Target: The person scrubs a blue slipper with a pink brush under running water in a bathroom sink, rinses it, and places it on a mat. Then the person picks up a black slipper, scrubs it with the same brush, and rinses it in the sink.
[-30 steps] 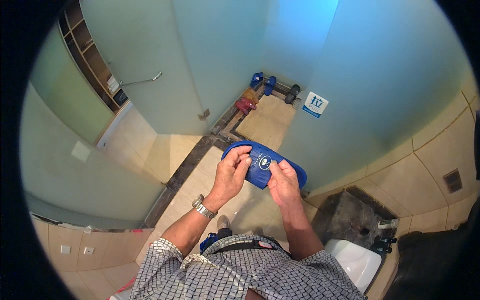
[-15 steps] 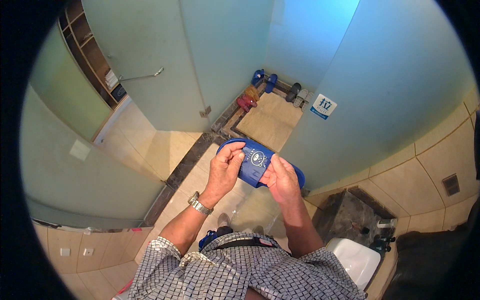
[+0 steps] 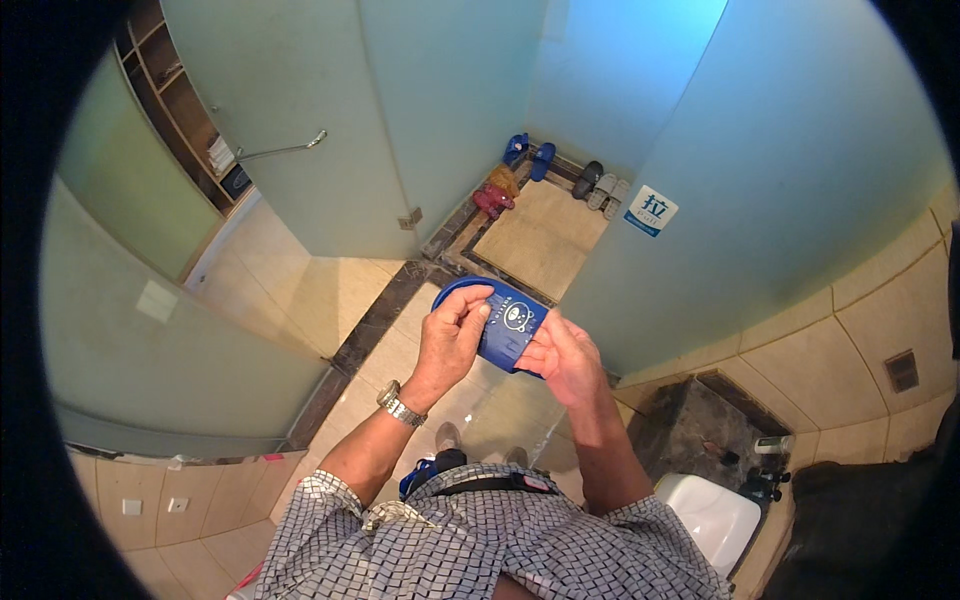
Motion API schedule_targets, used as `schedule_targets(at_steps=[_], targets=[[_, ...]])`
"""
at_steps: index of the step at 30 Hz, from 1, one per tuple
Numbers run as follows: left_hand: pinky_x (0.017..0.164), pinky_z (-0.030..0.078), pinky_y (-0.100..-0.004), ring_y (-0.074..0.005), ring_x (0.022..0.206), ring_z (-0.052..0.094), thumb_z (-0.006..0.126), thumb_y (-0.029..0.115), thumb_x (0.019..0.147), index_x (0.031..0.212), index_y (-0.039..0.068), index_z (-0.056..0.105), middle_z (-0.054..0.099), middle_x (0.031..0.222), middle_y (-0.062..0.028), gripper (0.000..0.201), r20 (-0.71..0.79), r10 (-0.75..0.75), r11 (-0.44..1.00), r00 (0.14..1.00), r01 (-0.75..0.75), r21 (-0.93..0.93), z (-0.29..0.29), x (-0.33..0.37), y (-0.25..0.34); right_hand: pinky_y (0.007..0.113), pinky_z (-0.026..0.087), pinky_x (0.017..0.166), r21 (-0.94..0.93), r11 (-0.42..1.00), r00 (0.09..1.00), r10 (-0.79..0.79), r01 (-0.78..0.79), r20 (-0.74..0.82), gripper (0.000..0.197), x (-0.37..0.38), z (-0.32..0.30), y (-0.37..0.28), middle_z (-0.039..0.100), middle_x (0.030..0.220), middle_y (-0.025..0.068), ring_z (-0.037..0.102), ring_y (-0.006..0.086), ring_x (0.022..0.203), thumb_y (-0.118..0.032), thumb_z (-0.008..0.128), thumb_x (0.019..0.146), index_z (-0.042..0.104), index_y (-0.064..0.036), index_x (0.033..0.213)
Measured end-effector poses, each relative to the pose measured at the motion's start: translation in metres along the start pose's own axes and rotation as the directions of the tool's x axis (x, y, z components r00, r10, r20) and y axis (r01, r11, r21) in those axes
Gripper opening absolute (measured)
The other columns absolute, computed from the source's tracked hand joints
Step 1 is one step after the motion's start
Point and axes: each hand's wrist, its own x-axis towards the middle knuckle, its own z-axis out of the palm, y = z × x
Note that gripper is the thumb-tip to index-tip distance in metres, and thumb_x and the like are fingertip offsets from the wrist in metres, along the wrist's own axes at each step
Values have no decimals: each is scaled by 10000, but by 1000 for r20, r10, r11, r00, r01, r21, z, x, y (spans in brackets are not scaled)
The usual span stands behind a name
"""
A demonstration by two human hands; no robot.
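In front of my body I hold a blue slide slipper (image 3: 503,345) with a white bear face on its wide strap. My left hand (image 3: 452,345) is closed at the slipper's left end, thumb and fingers pinching the strap edge. My right hand (image 3: 570,362) grips the right edge of the strap, some fingers tucked at its opening. The heel part of the sole is mostly out of sight behind my right hand. A metal watch (image 3: 400,402) is on my left wrist.
Frosted glass panels (image 3: 290,130) stand on the left, and one with a sign (image 3: 651,211) on the right. Beyond them, several slippers (image 3: 543,162) line a shower floor's edge, with red ones (image 3: 493,201) at its left. A white basin (image 3: 708,520) sits at lower right.
The slipper has tilted, so its heel end, which stuck out past my right hand before, no longer shows. My right hand has turned slightly; my left has hardly moved.
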Motion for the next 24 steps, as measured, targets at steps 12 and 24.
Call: schedule_targets(at_steps=[12,24], targets=[[809,506,-245,-64,914,580,617,213,1066,1275,40,688,675,1027,26,281,236,-155,985,959,168,-37,-3,10,16,339,650,747,-57,998,998,-27,24,-54,245,-2,-22,3,731,1035,133,759,199,824,-221,526,1081,625,1,1107],[775,570,-250,-85,923,670,611,41,1026,1411,14,548,701,1239,-73,390,426,-377,790,822,526,-316,-1,12,16,349,650,782,-69,996,998,-50,48,-28,292,7,-44,0,711,1043,114,744,186,863,-236,522,1093,602,29,1187]])
